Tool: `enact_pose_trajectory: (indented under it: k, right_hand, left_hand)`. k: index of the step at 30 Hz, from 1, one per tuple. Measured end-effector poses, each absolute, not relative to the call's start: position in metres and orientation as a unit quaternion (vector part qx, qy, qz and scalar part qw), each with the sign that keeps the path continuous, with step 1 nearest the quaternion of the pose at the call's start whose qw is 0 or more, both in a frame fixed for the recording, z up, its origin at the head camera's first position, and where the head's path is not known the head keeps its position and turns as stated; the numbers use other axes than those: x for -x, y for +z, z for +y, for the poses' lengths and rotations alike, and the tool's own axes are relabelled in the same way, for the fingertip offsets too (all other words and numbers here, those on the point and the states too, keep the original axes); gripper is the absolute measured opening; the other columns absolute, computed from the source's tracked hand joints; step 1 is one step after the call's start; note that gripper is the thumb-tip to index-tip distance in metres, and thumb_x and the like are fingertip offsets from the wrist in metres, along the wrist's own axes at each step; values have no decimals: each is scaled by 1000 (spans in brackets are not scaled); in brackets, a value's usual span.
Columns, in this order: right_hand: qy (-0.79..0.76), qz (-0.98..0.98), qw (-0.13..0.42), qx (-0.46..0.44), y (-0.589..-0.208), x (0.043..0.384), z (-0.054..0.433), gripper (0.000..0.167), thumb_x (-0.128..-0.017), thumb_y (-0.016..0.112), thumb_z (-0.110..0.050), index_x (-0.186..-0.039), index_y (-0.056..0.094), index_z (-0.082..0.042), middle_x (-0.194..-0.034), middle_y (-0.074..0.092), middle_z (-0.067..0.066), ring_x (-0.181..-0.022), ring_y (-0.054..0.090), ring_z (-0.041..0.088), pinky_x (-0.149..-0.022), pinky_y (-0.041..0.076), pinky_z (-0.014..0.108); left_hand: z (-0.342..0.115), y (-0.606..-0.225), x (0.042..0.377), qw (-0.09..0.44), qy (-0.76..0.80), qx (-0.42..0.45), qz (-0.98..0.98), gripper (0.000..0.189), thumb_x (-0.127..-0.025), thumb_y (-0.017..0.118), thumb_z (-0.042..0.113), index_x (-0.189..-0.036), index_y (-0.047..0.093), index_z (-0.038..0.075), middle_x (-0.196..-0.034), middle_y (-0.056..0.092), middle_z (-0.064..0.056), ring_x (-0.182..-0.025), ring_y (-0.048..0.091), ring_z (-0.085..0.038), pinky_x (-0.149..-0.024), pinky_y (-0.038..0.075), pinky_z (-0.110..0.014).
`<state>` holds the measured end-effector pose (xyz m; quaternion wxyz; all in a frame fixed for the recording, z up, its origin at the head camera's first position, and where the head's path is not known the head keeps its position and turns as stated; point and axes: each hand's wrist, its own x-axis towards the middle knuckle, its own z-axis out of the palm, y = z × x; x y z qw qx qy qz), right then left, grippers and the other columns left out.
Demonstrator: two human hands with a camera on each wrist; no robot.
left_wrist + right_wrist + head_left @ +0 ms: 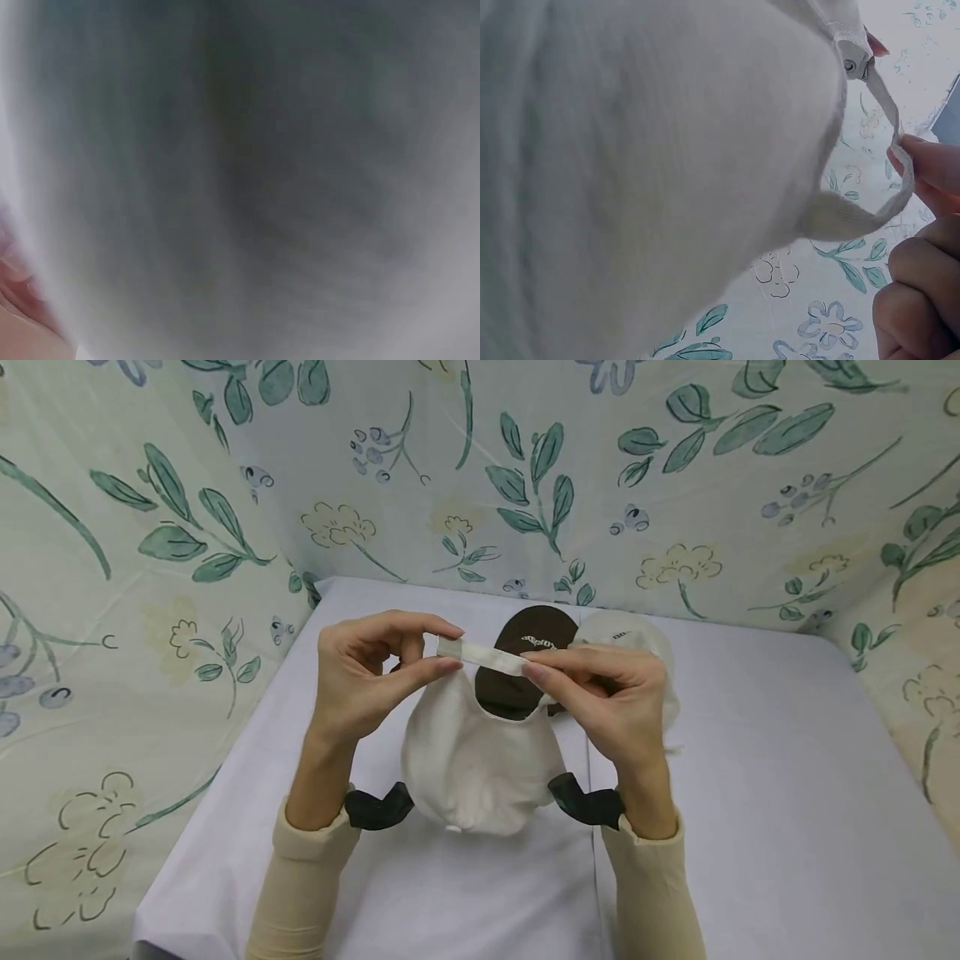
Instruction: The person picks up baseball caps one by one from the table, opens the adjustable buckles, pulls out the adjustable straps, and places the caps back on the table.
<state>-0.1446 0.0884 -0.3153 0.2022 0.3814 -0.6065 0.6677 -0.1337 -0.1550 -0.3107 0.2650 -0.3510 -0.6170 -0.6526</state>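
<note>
A white cap (480, 768) hangs between my two hands, its back strap (491, 658) stretched level above the crown. My left hand (363, 672) pinches the strap's metal buckle (448, 648) between thumb and index finger. On the other side, my right hand (618, 697) pinches the strap between thumb and forefinger. In the right wrist view, the strap (885, 97) runs through the buckle (853, 64) and bends at my right fingertips (922, 157). Blurred cap fabric (240, 225) fills most of the left wrist view, with a bit of my left hand (26, 300) at its edge.
Behind the held cap lie a dark brown cap (538, 625) with pale lettering and another white cap (652, 639). A white cloth (780, 793) covers the table. Leaf-patterned fabric (442, 435) surrounds it at the back and sides.
</note>
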Motion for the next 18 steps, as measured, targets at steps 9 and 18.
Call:
enact_pose_trajectory:
  k: [9,18]
  right_hand:
    - [695,-596,241,-323,-315,147,103,10,-77,76,22,-84,77,16,-69,75,2,-49,28,4,-47,21,18]
    - [710,-582,250,-308,-313,148,112,7,-76,75,21,-83,75,17,-49,54,-2,-47,24,4,-46,17,19]
  left_hand:
    - [-159,-309,131,276,-639,331,-637,19,-77,81,-14,-95,75,-12,-53,48,2,-52,37,-8,-50,32,-22]
    - [-168,-304,123,279,-613,329,-662,20,-77,82,-13,-96,77,-6,-54,45,5,-52,37,-7,-50,32,-22]
